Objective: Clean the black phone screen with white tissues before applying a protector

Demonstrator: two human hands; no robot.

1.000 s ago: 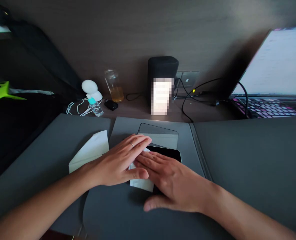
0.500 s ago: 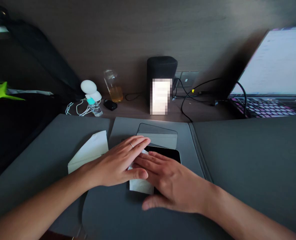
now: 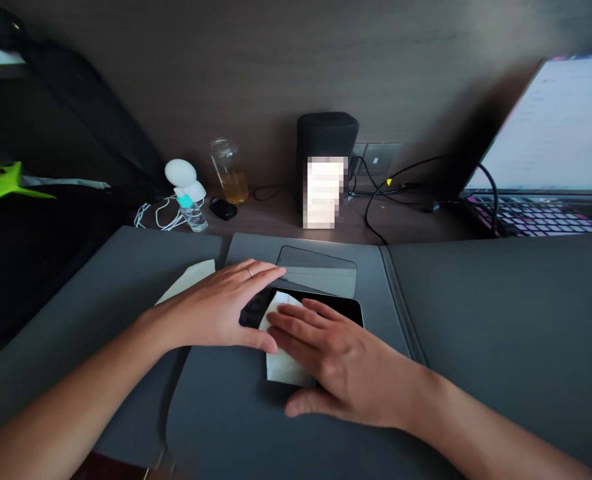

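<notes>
At the middle of the grey desk mat (image 3: 236,413), a black phone (image 3: 345,309) lying flat, long side running left to right, mostly covered by two hands. Left hand (image 3: 221,310) open and flat, palm down, grasping nothing, fingers stretched rightward over the phone's far left end, thumb touching the left edge of a white wipe (image 3: 281,363). Right hand (image 3: 336,363) likewise unclenched, palm down, fingers pressed flat onto the wipe, pinning it to the phone; thumb out on the near side, low over the mat. Wipe crumpled, spilling off the phone's near edge onto the mat. Just beyond the phone, a clear sheet (image 3: 319,270) lying flat; touching the phone or just apart, impossible to tell. Left of the left hand, a white paper packet (image 3: 186,280), partly hidden behind the wrist. Farther back on the wooden desk, a black speaker (image 3: 327,137), a glass jar (image 3: 229,175) with amber liquid, a small bottle (image 3: 192,213) and a white cable (image 3: 155,215). At far right, an open laptop (image 3: 551,147), screen lit.
</notes>
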